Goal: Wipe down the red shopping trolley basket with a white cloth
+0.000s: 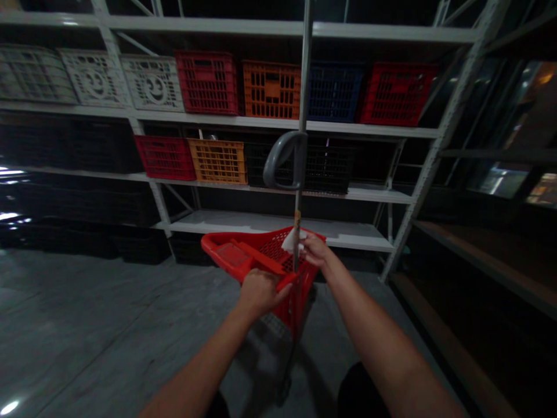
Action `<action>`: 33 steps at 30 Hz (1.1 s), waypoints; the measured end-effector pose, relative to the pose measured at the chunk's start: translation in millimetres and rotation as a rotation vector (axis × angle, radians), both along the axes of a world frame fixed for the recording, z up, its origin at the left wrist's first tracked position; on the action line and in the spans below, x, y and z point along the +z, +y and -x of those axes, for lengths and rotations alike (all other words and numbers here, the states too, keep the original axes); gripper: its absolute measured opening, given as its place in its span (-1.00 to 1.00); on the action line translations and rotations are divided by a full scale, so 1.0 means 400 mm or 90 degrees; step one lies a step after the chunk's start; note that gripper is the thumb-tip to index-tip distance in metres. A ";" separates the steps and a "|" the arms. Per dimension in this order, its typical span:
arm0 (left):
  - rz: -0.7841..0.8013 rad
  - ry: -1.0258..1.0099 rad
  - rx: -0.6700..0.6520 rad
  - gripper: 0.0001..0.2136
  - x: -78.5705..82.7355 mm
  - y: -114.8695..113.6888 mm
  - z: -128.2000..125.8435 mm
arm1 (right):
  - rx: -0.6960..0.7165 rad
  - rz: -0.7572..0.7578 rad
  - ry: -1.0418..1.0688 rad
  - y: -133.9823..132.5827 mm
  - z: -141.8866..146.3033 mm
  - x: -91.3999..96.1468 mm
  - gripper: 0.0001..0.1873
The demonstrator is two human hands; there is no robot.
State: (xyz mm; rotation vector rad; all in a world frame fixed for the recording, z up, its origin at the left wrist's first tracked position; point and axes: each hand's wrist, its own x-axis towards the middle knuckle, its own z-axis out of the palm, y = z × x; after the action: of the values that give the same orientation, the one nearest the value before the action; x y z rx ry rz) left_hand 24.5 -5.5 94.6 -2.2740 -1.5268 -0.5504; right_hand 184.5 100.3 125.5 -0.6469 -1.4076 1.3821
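Note:
A red plastic shopping basket (pixel 243 255) on wheels stands tilted in front of me. My left hand (pixel 260 292) is closed over its near rim. A thin metal pull rod (pixel 297 232) rises from the basket to a grey handle (pixel 285 159). My right hand (pixel 314 249) pinches a small white cloth (pixel 290 241) against the rod, low down by the basket's far rim.
Grey metal shelving (pixel 270 123) fills the wall ahead, holding white, red, orange, blue and black crates. Black crates are stacked at the left. A wooden shelf (pixel 487 261) runs along the right. The floor is grey concrete.

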 end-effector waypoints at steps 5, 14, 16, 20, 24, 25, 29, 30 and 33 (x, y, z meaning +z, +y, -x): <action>-0.005 -0.002 0.000 -0.49 0.001 0.018 0.009 | 0.154 0.010 -0.021 0.016 -0.018 0.051 -0.87; -0.022 0.015 -0.076 -0.58 -0.005 0.051 0.047 | 0.177 0.012 -0.151 -0.012 -0.040 -0.032 -0.87; -0.025 0.007 -0.092 -0.59 -0.005 0.061 0.052 | 0.122 -0.022 -0.049 -0.011 -0.038 0.001 -0.81; -0.022 0.004 -0.124 -0.62 0.001 0.079 0.071 | 0.024 -0.095 -0.063 -0.019 -0.044 0.000 -0.82; 0.018 0.006 -0.155 -0.65 0.023 0.088 0.106 | -0.136 -0.240 -0.299 -0.057 -0.045 -0.094 -0.86; 0.023 0.003 -0.163 -0.67 0.031 0.085 0.112 | -0.194 -0.290 -0.335 -0.071 -0.039 -0.118 -0.79; -0.016 0.013 -0.116 -0.75 0.049 0.059 0.100 | -0.289 -0.424 -0.416 -0.111 -0.004 -0.197 -0.67; -0.025 0.014 -0.084 -0.75 0.049 0.052 0.089 | -0.297 -0.437 -0.441 -0.114 0.000 -0.211 -0.67; -0.017 0.016 0.028 -0.68 0.033 0.044 0.050 | -0.363 -0.414 -0.511 -0.104 -0.002 -0.240 -0.69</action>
State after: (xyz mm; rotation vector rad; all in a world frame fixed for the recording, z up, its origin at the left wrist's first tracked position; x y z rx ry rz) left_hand 4.3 12.2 108.0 -2.2128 -1.5445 -0.5248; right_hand 185.5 58.5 29.5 -1.0977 -1.9426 0.1475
